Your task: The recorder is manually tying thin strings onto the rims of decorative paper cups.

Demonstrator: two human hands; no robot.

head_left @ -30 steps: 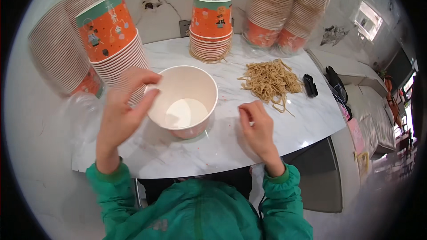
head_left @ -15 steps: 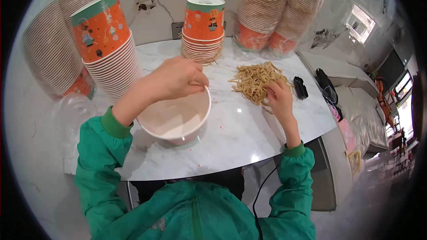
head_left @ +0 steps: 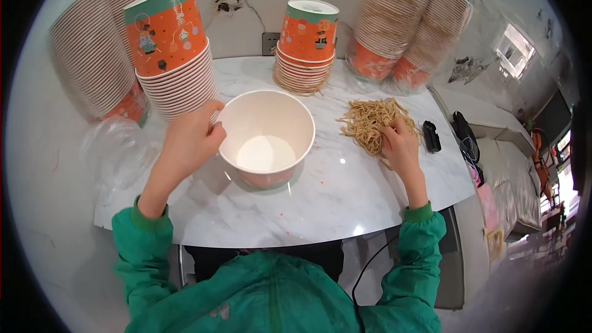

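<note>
A white-lined paper bucket [head_left: 265, 154] stands upright with its mouth up on the marble-look table, and nothing shows inside it. My left hand [head_left: 188, 139] is at the bucket's left rim, thumb and forefinger closed on the edge; the other fingers are curled. Over to the right lies a tangled heap of thin tan bands [head_left: 368, 124], which look like rubber bands. My right hand [head_left: 401, 146] reaches into the heap's near right side, fingertips pinched on some strands; a short end hangs below the fingers.
At the back left rises a tall stack of orange-and-green buckets [head_left: 179, 55], beside bagged buckets [head_left: 86, 49] and crumpled clear plastic [head_left: 117, 145]. A shorter stack [head_left: 308, 40] with tan strands about its lower part stands mid-back. More bagged stacks [head_left: 394, 31] and a small black object [head_left: 431, 137] are rightward.
My left hand has moved from above the bucket's far rim to its left edge. The right hand has stayed at the tan heap. The view has shifted slightly.
</note>
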